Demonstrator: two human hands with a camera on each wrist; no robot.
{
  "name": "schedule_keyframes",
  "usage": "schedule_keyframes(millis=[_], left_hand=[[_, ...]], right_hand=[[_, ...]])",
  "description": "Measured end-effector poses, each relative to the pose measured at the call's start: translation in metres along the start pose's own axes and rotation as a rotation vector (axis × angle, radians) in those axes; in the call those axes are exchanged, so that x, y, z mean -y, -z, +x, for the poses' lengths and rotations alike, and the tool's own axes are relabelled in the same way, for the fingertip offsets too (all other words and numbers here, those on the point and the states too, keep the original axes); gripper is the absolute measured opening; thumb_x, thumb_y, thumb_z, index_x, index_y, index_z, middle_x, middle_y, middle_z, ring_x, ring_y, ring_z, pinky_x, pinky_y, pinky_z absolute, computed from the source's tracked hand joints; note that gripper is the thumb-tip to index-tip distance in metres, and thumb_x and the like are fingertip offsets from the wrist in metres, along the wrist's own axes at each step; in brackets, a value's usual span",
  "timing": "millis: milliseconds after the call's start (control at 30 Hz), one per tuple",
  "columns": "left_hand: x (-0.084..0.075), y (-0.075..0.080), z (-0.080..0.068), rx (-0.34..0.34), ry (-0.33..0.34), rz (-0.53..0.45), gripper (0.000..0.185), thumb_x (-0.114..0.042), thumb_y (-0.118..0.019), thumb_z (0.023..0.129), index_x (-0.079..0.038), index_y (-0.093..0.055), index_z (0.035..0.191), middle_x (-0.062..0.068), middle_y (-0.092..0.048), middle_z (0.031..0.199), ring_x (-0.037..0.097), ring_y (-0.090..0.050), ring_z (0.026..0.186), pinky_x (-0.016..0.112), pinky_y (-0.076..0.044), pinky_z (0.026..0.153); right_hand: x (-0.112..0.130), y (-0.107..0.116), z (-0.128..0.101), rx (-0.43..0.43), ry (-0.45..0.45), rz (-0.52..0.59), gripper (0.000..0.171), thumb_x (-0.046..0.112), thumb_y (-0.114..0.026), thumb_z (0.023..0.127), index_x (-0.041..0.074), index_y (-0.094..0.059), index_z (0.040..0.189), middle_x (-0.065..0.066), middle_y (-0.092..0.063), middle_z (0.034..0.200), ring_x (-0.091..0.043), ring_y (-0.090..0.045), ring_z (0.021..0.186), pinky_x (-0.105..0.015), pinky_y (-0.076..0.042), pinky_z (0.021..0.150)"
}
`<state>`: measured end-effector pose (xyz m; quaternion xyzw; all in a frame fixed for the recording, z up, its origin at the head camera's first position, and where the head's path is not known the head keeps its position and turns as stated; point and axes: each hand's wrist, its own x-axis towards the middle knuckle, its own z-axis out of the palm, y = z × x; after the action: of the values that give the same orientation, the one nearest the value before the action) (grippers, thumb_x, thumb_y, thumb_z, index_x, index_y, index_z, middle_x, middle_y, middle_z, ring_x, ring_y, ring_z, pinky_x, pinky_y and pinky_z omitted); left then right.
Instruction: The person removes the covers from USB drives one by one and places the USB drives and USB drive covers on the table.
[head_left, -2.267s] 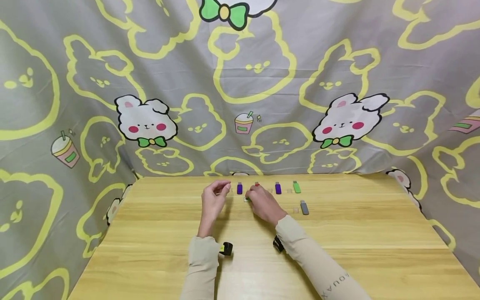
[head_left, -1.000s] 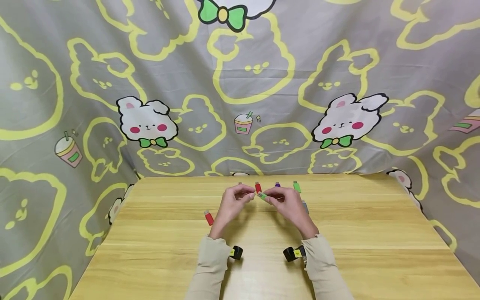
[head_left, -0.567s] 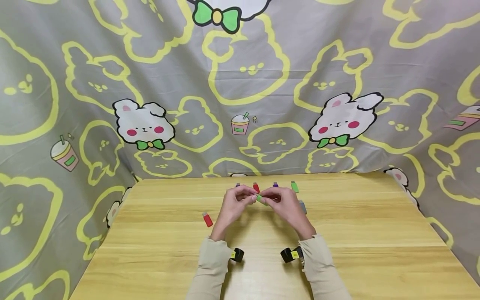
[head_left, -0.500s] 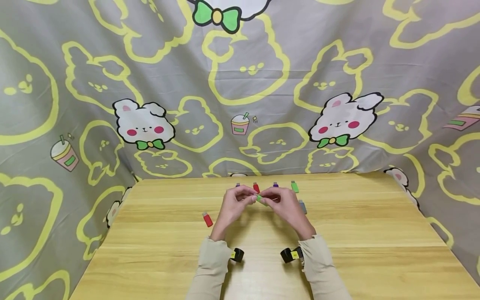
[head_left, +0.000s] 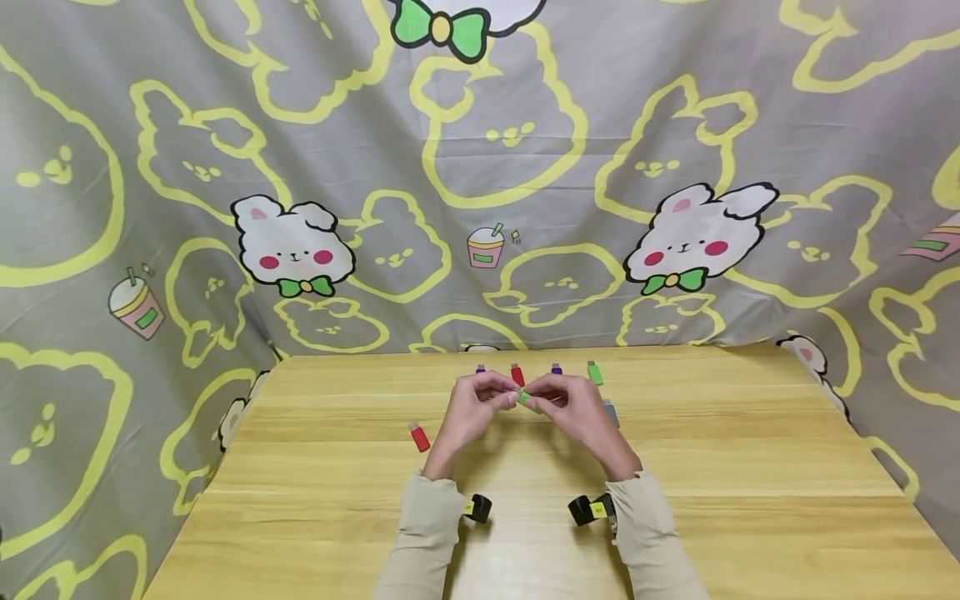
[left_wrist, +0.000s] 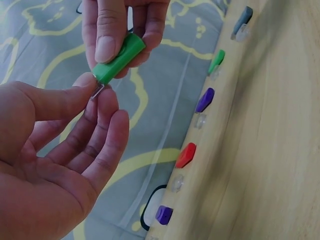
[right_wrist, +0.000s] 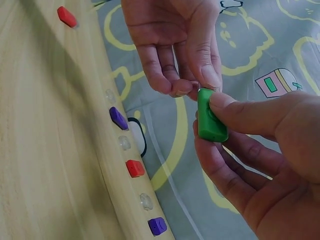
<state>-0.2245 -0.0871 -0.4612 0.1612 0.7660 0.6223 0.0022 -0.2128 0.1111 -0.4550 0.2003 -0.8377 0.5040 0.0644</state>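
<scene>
Green rectangular plastic USB stick [left_wrist: 120, 59], body pinched by right hand [head_left: 581, 407], narrow end by left hand [head_left: 471, 408], red oblong plastic USB stick [head_left: 517, 375] behind it, on wooden surface [head_left: 300, 492]

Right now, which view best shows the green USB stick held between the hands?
Left wrist: the green USB stick shows much of its body plus its tip at the left hand. The right wrist view shows its body, tip mostly hidden; the head view, just a small green patch.
</scene>
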Motion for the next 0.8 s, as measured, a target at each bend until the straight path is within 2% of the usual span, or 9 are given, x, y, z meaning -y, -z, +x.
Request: schedule_keyframes(millis=[67, 167, 333, 400, 533, 800], left_hand=[[-0.0003, -0.0004, -0.0002, 0.001, 0.001, -0.006, 0.007, 0.004, -0.074, 0.091, 0.003, -0.076, 0.098, 0.016, -0.074, 0.090, 0.020, -0.071, 0.077, 0.050, -0.061, 0.078], [-0.0006, -0.0008, -0.0005, -0.002, 0.012, -0.016, 0.007, 0.004, -0.074, 0.091, 0.004, -0.075, 0.098, 0.017, -0.074, 0.089, 0.022, -0.071, 0.077, 0.046, -0.061, 0.076], [-0.0033, -0.0009, -0.0012, -0.018, 0.051, -0.032, 0.006, 0.004, -0.074, 0.091, 0.004, -0.076, 0.097, 0.014, -0.073, 0.088, 0.017, -0.071, 0.076, 0.047, -0.061, 0.079], [-0.0042, -0.0009, -0.0014, -0.022, 0.065, -0.036, 0.006, 0.004, -0.075, 0.091, 0.004, -0.076, 0.097, 0.014, -0.073, 0.089, 0.016, -0.070, 0.075, 0.051, -0.060, 0.080], [-0.0056, -0.0010, -0.0017, -0.025, 0.086, -0.041, 0.007, 0.004, -0.075, 0.090, 0.004, -0.076, 0.097, 0.013, -0.073, 0.089, 0.016, -0.071, 0.076, 0.040, -0.062, 0.078], [-0.0046, -0.0019, -0.0012, -0.024, 0.097, -0.072, 0.007, 0.005, -0.073, 0.091, 0.006, -0.075, 0.098, 0.014, -0.073, 0.090, 0.015, -0.071, 0.075, 0.032, -0.061, 0.075]], right_hand=[[-0.0002, 0.0005, -0.0004, 0.002, -0.001, -0.003, 0.010, 0.008, -0.079, 0.091, 0.009, -0.079, 0.101, -0.002, -0.076, 0.094, -0.013, -0.071, 0.081, -0.027, -0.060, 0.072], [0.0004, 0.0010, -0.0010, 0.005, -0.007, -0.007, 0.010, 0.008, -0.079, 0.091, 0.009, -0.079, 0.101, -0.002, -0.075, 0.094, -0.013, -0.070, 0.080, -0.026, -0.059, 0.071], [0.0028, 0.0018, -0.0010, 0.007, -0.019, -0.007, 0.010, 0.009, -0.079, 0.091, 0.009, -0.079, 0.101, -0.002, -0.075, 0.094, -0.013, -0.070, 0.080, -0.026, -0.059, 0.071], [0.0034, 0.0023, -0.0010, 0.010, -0.023, -0.005, 0.010, 0.009, -0.079, 0.091, 0.009, -0.079, 0.101, -0.002, -0.075, 0.093, -0.013, -0.070, 0.080, -0.026, -0.059, 0.071], [0.0045, 0.0033, -0.0008, 0.019, -0.036, -0.002, 0.010, 0.010, -0.079, 0.091, 0.009, -0.079, 0.101, -0.001, -0.075, 0.093, -0.012, -0.069, 0.079, -0.026, -0.059, 0.070], [0.0033, 0.0043, -0.0008, 0.025, -0.027, -0.017, 0.009, 0.009, -0.080, 0.090, 0.008, -0.079, 0.099, -0.002, -0.075, 0.093, -0.011, -0.068, 0.077, -0.025, -0.058, 0.067]])
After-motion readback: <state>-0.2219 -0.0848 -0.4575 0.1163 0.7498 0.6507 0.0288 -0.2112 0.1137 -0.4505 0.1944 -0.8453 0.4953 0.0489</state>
